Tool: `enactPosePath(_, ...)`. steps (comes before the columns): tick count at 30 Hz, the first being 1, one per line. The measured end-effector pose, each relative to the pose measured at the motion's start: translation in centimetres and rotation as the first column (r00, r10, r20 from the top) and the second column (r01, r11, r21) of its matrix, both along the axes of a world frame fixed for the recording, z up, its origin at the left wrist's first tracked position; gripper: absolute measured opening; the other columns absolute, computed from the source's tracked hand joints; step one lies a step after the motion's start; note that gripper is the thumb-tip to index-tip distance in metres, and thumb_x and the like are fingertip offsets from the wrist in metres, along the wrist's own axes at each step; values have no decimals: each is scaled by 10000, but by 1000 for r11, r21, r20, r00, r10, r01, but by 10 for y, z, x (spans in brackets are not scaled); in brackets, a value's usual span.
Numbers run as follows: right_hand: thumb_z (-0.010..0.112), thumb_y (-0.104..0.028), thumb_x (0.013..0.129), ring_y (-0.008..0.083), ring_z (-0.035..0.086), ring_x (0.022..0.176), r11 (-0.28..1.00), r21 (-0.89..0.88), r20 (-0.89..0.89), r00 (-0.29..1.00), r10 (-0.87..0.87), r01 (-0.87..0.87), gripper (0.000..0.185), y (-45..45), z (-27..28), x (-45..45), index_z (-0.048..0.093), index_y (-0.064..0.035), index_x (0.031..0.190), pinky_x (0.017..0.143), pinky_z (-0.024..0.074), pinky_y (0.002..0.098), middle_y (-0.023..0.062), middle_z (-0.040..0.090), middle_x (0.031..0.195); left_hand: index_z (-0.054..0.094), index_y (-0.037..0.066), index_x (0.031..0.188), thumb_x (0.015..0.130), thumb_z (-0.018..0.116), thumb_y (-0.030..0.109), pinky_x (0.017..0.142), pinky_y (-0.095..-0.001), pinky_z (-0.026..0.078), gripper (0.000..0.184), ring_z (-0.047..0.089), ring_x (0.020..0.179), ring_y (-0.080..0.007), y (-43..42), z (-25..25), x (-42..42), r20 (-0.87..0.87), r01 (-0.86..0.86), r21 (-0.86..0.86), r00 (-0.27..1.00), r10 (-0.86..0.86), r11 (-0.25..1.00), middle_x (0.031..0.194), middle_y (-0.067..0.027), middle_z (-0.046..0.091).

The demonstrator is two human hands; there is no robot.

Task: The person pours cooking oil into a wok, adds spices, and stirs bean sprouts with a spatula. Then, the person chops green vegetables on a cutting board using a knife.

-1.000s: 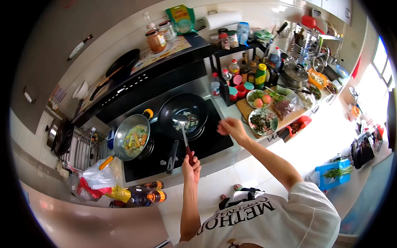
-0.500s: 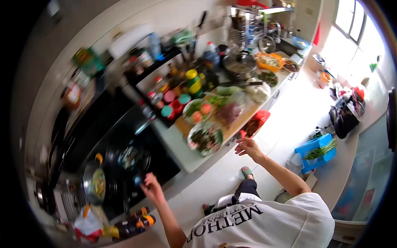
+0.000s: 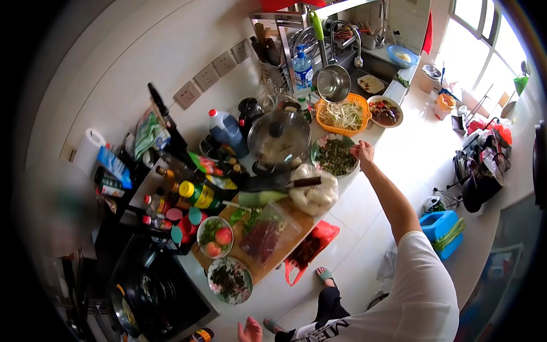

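Observation:
My right hand (image 3: pixel 364 154) reaches to the far counter, its fingers closed at the rim of a plate of chopped greens (image 3: pixel 335 155). Behind that plate sits an orange basket of bean sprouts (image 3: pixel 343 115), and a bowl of dark food (image 3: pixel 385 112) is beside the basket. A knotted bag of white food (image 3: pixel 313 191) lies close in front of the plate. Low in the picture, my left hand (image 3: pixel 249 330) hangs over the floor, partly cut off, with fingers apart and nothing in it. Nearest to it is a second plate of chopped greens and pinkish bits (image 3: pixel 229 280).
A cutting board (image 3: pixel 268 273) carries bagged dark red meat (image 3: pixel 263 236). A lidded pot (image 3: pixel 279 137) stands behind, with a knife (image 3: pixel 285 183) in front. Bottles (image 3: pixel 199 195) line the wall beside the stove (image 3: pixel 165 308). A red bag (image 3: pixel 310 251) hangs below the counter edge.
My right hand has moved from over the floor to the far plate's rim. My left hand has left the stove side and is now lower in view. The view has shifted toward the sink.

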State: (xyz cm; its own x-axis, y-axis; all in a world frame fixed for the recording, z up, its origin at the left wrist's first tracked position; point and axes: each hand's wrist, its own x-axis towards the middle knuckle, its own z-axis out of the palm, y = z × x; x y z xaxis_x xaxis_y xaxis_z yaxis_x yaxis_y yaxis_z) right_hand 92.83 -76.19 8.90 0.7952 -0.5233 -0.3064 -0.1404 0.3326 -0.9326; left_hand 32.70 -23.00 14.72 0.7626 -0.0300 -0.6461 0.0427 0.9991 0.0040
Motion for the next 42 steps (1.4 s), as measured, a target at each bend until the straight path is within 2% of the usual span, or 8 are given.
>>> enactPosePath(4, 538, -269, 976, 183, 682, 633, 991, -133, -168, 984, -50, 27, 322, -28, -13, 59, 590, 33, 1076, 547, 557, 302, 119, 671, 865, 599, -27, 1200, 1018, 485, 253, 836, -362, 526, 353, 632, 950, -265, -39, 22, 34, -466, 189, 290, 884, -34, 938, 1071, -144, 685)
enactPosePath(10, 582, -197, 917, 254, 710, 708, 929, -365, -198, 969, -148, 68, 279, -37, -16, 88, 579, 76, 976, 560, 592, 327, 177, 651, 940, 609, -27, 1136, 1016, 484, 189, 842, -325, 538, 277, 639, 980, -221, -40, 21, 41, -583, 259, 360, 813, -1, 896, 1015, -110, 685)
enactPosePath(16, 597, -235, 945, 266, 703, 766, 808, -589, -273, 938, -215, 14, 290, -49, 24, 107, 576, 49, 998, 659, 562, 376, 211, 668, 928, 593, -31, 1169, 1017, 479, 175, 864, -321, 533, 280, 635, 993, -216, -38, 10, 50, -497, 100, 231, 867, 29, 968, 1045, -114, 678)
enactPosePath(20, 616, -233, 937, 283, 703, 806, 837, -546, -274, 949, -157, -19, 289, -62, 64, 84, 574, 40, 1023, 629, 601, 383, 217, 657, 1005, 582, -33, 1190, 1017, 477, 165, 879, -318, 529, 284, 633, 1002, -213, -24, -9, 34, -436, -330, -360, 886, 155, 873, 1065, -116, 674)
enactPosePath(23, 602, -188, 936, 261, 706, 804, 866, -500, -193, 971, -143, 28, 262, -92, 65, 64, 563, 55, 1026, 553, 627, 357, 195, 643, 1017, 513, -42, 1294, 1008, 501, 154, 915, -338, 517, 347, 617, 1051, -238, -75, 46, 71, -414, 9, 235, 906, 92, 972, 1185, -145, 636)
enactPosePath(29, 582, -214, 972, 302, 715, 713, 958, -286, -123, 992, -43, 6, 307, -125, 105, -34, 464, 47, 1082, 544, 634, 332, 194, 626, 1024, 583, -34, 1171, 977, 590, 208, 830, -361, 552, 311, 649, 942, -250, -45, -76, 37, -319, 101, 240, 948, -19, 966, 1028, -147, 655)
enactPosePath(35, 582, -215, 980, 240, 692, 821, 918, -295, 196, 923, 330, -265, 211, -115, 117, -127, 489, -26, 1002, 750, 622, 380, 109, 634, 971, 580, 9, 1223, 981, 575, 189, 887, -354, 535, 302, 629, 1032, -230, -94, -2, 98, -170, 387, 392, 922, -348, 834, 1094, -121, 652)
enactPosePath(42, 539, -182, 996, 144, 653, 894, 781, -154, 286, 730, 621, -605, 166, 90, 183, -251, 561, -44, 1087, 787, 586, 338, 59, 639, 1036, 477, 10, 1312, 959, 621, 297, 974, -369, 518, 477, 622, 1096, -230, -104, 123, 163, 201, 371, 505, 827, -525, 779, 1231, -94, 583)
